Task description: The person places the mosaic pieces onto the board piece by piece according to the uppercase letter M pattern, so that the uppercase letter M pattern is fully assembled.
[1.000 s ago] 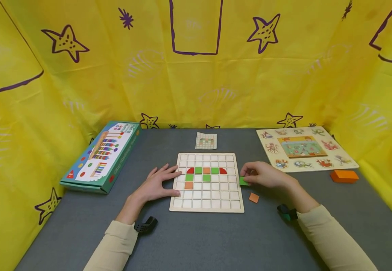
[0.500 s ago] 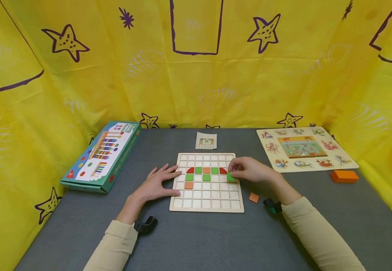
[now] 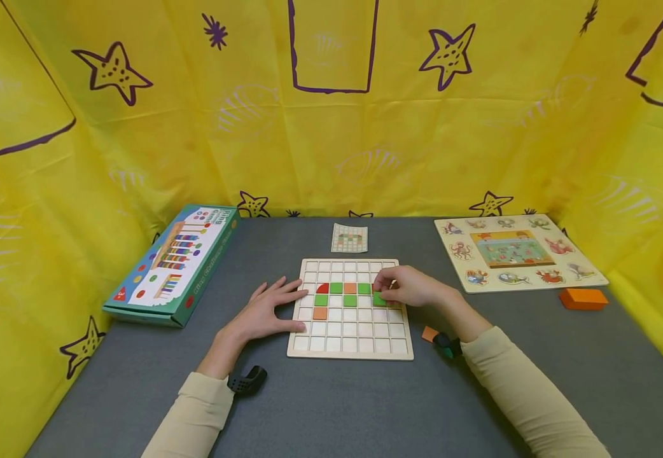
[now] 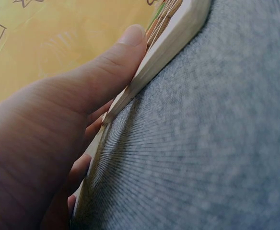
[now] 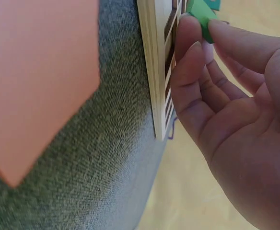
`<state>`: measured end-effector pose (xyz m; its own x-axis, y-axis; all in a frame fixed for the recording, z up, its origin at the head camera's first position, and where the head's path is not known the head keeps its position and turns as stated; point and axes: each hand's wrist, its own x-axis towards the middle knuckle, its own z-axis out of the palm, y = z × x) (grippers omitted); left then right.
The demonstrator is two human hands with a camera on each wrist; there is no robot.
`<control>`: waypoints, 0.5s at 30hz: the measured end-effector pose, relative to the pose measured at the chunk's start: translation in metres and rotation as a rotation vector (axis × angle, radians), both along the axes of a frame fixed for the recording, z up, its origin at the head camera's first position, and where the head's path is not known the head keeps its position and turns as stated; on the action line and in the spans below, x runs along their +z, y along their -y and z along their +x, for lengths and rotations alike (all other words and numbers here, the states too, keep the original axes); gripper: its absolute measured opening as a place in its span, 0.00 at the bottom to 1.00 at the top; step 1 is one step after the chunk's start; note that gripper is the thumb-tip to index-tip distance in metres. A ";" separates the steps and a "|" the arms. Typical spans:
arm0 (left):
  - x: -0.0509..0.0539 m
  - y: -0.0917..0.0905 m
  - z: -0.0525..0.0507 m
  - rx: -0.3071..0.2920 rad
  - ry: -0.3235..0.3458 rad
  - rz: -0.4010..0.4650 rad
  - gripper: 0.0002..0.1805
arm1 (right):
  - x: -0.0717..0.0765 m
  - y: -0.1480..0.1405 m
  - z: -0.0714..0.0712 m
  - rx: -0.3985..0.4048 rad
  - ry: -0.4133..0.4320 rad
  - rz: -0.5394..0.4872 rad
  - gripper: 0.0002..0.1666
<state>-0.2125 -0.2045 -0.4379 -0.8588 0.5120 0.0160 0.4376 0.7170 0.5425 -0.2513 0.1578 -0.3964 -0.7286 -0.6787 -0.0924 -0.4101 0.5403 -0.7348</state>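
A wooden grid board (image 3: 350, 343) lies on the grey table, with red, green and orange tiles set in several of its squares. My left hand (image 3: 267, 310) rests on the board's left edge, fingers spread, and the thumb (image 4: 113, 64) touches the rim in the left wrist view. Between thumb and fingertips my right hand (image 3: 414, 287) pinches a green square tile (image 5: 202, 18), held over the right part of the grid. That tile (image 3: 378, 299) looks tilted in the right wrist view. The right fingers partly cover the red quarter-round tile there.
A loose orange tile (image 3: 428, 333) lies right of the board, partly behind the right wristband (image 3: 447, 345). Behind the board is a pattern card (image 3: 349, 238). A game box (image 3: 174, 267) stands left; a sea-animal board (image 3: 515, 251) and orange block (image 3: 583, 299) lie right.
My right hand has lifted the green tile from the table beside the board and carried it left over the grid. The left hand has stayed in place.
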 end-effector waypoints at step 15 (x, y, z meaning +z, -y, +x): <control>0.000 -0.001 0.000 0.000 0.007 0.008 0.47 | 0.004 0.003 0.002 -0.010 -0.075 0.079 0.04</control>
<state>-0.2125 -0.2040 -0.4380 -0.8587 0.5123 0.0140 0.4342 0.7125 0.5512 -0.2496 0.1551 -0.3925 -0.7424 -0.6638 -0.0904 -0.4562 0.5998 -0.6574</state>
